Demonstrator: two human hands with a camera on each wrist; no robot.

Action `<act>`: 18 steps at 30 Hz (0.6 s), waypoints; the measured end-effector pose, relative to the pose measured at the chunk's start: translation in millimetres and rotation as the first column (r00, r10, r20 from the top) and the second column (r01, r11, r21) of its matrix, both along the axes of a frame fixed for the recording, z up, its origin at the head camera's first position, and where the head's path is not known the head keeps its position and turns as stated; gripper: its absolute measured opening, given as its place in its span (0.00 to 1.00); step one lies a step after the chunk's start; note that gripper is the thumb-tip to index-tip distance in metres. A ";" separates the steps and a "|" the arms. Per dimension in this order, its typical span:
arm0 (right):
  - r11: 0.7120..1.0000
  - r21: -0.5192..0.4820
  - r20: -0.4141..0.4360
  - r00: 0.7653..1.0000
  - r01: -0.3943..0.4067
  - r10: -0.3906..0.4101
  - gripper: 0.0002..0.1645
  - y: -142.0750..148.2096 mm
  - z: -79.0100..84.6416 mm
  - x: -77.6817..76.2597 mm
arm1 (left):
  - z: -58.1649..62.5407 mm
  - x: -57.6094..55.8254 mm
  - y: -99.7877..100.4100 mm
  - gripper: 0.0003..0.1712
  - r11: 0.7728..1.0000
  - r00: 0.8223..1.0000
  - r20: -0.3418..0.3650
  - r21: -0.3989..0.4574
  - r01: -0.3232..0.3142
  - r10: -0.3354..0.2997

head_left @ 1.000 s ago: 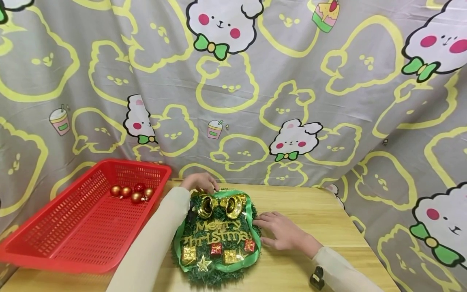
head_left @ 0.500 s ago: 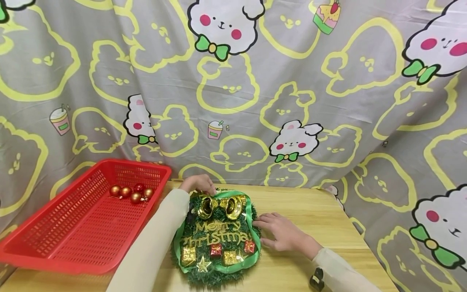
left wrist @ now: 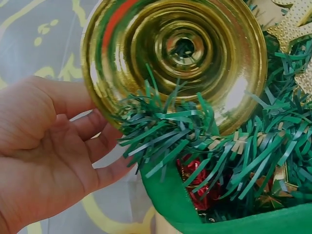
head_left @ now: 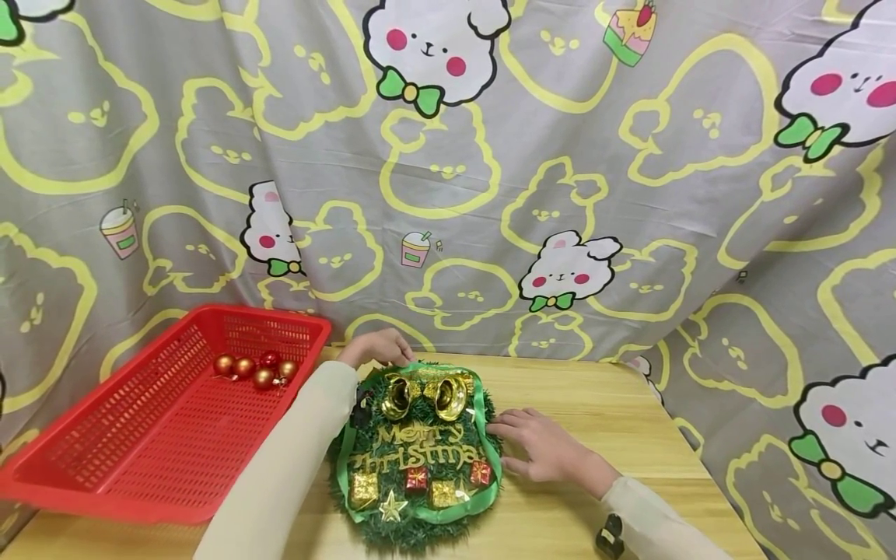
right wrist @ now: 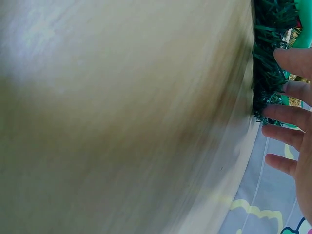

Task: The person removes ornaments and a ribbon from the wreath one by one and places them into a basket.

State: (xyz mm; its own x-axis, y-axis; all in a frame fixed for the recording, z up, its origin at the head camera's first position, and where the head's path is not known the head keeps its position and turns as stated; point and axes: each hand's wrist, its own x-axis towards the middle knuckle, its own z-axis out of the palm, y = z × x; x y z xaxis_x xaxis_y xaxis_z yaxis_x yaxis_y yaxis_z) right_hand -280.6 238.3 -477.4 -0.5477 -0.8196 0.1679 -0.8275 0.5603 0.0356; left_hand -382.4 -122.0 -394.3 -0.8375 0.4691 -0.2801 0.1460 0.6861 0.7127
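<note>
A green tinsel Christmas wreath [head_left: 420, 426] lies on the table, trimmed with a green ribbon [head_left: 492, 443], two gold bells [head_left: 449, 398], gold "Merry Christmas" lettering [head_left: 427, 451], small gift boxes [head_left: 416, 479] and a gold star [head_left: 393, 506]. My left hand [head_left: 383, 347] grips the wreath's upper left edge. In the left wrist view, its thumb goes behind a gold bell [left wrist: 219, 73] and its curled fingertips are hidden behind the tinsel. With fingers spread, my right hand [head_left: 539, 447] touches the wreath's right edge, and the right wrist view shows its fingertips [right wrist: 282, 114] at the tinsel.
A red plastic basket [head_left: 161, 435] stands at the left, with several gold and red ball ornaments [head_left: 264, 379] in its far right part. Behind the wooden table [head_left: 595, 397] hangs a grey cartoon-print curtain [head_left: 448, 225]. A small black device [head_left: 610, 535] sits at the right sleeve.
My left hand has shifted slightly left at the wreath's top edge. The right hand and the wreath hold nearly the same place; the head view has drifted a little.
</note>
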 end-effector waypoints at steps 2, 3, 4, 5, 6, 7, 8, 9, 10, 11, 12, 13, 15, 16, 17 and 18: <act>1.000 0.005 -0.003 1.000 0.002 -0.002 0.34 0.1 0.1 0.1 | 1.2 0.2 -1.3 0.12 1.000 1.000 -0.002 0.005 0.011 -0.011; 1.000 0.007 -0.004 1.000 0.003 -0.003 0.34 0.1 0.3 0.2 | 1.9 0.4 -1.8 0.11 1.000 1.000 -0.004 0.011 0.017 -0.017; 1.000 0.009 -0.005 1.000 0.004 -0.004 0.34 0.0 0.4 0.4 | 2.7 0.6 -2.5 0.11 1.000 1.000 -0.002 0.019 0.022 -0.022; 1.000 0.009 -0.005 1.000 0.004 -0.004 0.34 -0.2 0.6 0.6 | 3.8 0.8 -2.8 0.11 0.999 1.000 -0.004 0.029 0.024 -0.024; 1.000 0.009 -0.003 1.000 0.004 -0.004 0.34 -0.3 0.9 0.9 | 5.2 1.2 -3.3 0.12 0.999 1.000 -0.007 0.035 0.030 -0.030; 1.000 0.010 -0.004 1.000 0.004 -0.004 0.34 -0.3 0.9 0.9 | 7.1 1.8 -3.5 0.12 0.998 0.999 -0.013 0.045 0.033 -0.032; 1.000 0.009 -0.004 1.000 0.005 -0.005 0.34 -0.4 1.2 1.1 | 9.2 2.5 -3.8 0.12 0.998 0.999 -0.017 0.054 0.035 -0.035; 1.000 0.010 -0.005 1.000 0.005 -0.005 0.34 -0.5 1.5 1.3 | 11.4 3.4 -4.2 0.11 0.998 0.999 -0.029 0.059 0.036 -0.035; 1.000 0.010 -0.007 1.000 0.005 -0.005 0.34 -0.6 1.7 1.5 | 13.9 4.4 -4.6 0.11 0.997 0.999 -0.037 0.062 0.037 -0.035; 1.000 0.007 -0.007 1.000 0.003 -0.003 0.34 -0.8 2.1 1.7 | 16.3 5.4 -4.8 0.10 0.997 0.998 -0.054 0.065 0.038 -0.034; 1.000 0.006 -0.010 1.000 0.003 -0.003 0.34 -0.9 2.4 2.0 | 18.5 6.5 -5.1 0.10 0.997 0.997 -0.067 0.070 0.038 -0.033; 1.000 0.008 -0.015 1.000 0.003 -0.003 0.34 -0.9 2.2 1.9 | 20.6 7.4 -5.8 0.11 0.996 0.996 -0.082 0.076 0.034 -0.028; 1.000 0.007 -0.015 1.000 0.005 -0.005 0.34 -1.1 3.1 2.7 | 24.2 8.8 -7.3 0.11 0.995 0.994 -0.103 0.089 0.034 -0.025; 1.000 0.006 -0.013 1.000 0.008 -0.008 0.34 -1.1 3.4 3.1 | 25.7 9.4 -7.9 0.11 0.995 0.994 -0.112 0.099 0.031 -0.020; 1.000 0.007 -0.011 1.000 0.011 -0.011 0.34 -1.0 3.6 3.3 | 27.0 9.7 -8.9 0.11 0.994 0.992 -0.124 0.109 0.032 -0.018; 1.000 0.010 -0.010 1.000 0.015 -0.015 0.34 -1.0 3.8 3.5 | 28.2 10.1 -9.9 0.12 0.993 0.992 -0.127 0.119 0.026 -0.011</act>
